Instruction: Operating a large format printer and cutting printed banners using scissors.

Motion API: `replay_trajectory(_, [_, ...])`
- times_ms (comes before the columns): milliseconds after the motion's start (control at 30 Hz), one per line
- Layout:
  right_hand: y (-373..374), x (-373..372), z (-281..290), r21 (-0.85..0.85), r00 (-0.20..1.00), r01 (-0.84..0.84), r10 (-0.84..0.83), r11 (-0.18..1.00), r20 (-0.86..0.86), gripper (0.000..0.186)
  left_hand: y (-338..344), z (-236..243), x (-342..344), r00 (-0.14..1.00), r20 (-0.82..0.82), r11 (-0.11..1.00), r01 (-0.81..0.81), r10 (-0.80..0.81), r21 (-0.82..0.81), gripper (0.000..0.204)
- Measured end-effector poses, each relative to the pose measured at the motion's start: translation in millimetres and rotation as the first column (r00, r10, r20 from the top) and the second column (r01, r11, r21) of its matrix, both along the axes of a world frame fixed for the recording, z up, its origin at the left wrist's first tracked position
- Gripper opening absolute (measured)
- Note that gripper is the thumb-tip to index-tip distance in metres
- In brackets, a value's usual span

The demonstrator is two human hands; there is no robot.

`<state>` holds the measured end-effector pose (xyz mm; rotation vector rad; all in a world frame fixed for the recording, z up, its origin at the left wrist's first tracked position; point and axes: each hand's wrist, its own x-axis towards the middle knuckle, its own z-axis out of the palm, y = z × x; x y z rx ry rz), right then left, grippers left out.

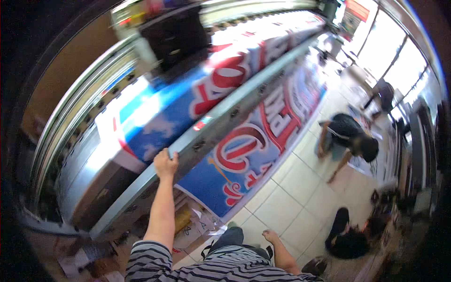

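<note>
My left hand (pixel 167 163) is closed over the top edge of a long grey metal rail (pixel 221 108) that runs along the front of a wide-format printer. A printed banner (pixel 164 124) in blue, white and red stretches over the printer bed behind the rail. Its lower part (pixel 221 185) hangs below the rail and reaches down toward the floor. Beside my right hip, my right hand (pixel 270 236) hangs with its fingers curled in, and I see nothing in it. The black print carriage (pixel 176 35) sits above the banner, slightly blurred.
Two people in dark clothes, one crouching (pixel 347 134) and one at the lower right (pixel 347 239), are low on the tiled floor (pixel 291 199). Another person (pixel 383 96) bends near the bright windows. Paper scraps (pixel 202 223) lie under the rail by my legs.
</note>
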<state>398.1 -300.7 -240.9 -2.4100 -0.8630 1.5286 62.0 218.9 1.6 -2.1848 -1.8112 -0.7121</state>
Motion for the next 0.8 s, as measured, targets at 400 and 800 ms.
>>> replay_trajectory(400, [415.2, -55.7, 198.0, 0.768, 0.781, -0.589, 0.423, 0.252, 0.46, 0.052, 4.1, -8.5, -4.5, 0.994, 0.108, 0.998, -0.005, 0.012, -0.058, 0.048])
replay_trajectory(800, [559.4, -33.1, 256.4, 0.318, 0.255, -0.946, 0.45, -0.068, 0.856, 0.092, 7.8, -15.4, -1.3, 0.994, 0.07, 0.996, -0.081, 0.083, -0.025, 0.041])
